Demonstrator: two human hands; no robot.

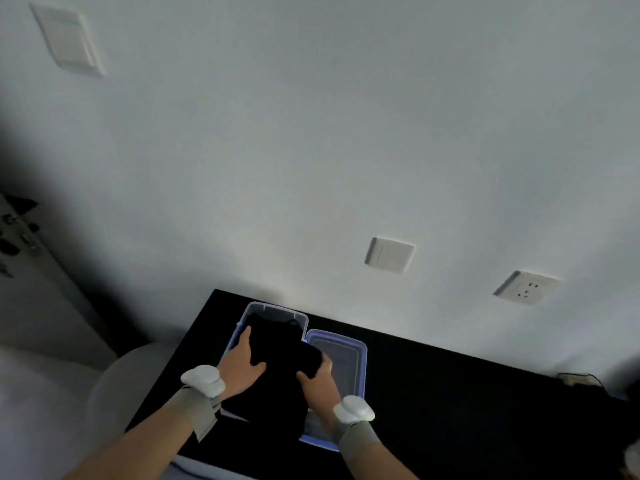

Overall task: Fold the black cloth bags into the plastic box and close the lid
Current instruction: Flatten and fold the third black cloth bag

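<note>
Your L hand (242, 362) lies flat on the black cloth bag (284, 358), fingers straight and pointing away from you, thumb spread out to the R; it presses on the cloth and grips nothing. Your R hand (320, 381) has hold of the bag's R edge: thumb on top, fingers curled round the fold.

The bag sits over the clear plastic box (273, 308), filling most of it. Its near end spills out twd you, past the box's near rim and btwn your wrists. How many layers or bags are in that dark mass, can't tell.

The lid (360, 355), clear w/ a blue rim, lies flat just R of the box, touching or nearly so. The bag's R edge and your R hand overlap its L side, so the box is still open.

Box and lid rest on a black table (450, 403) set against a white wall (311, 133). Each wrist carries a grey strap w/ a white pod: L (202, 379), R (353, 408). On the wall: a switch plate (389, 254) and a socket (526, 287)
</note>
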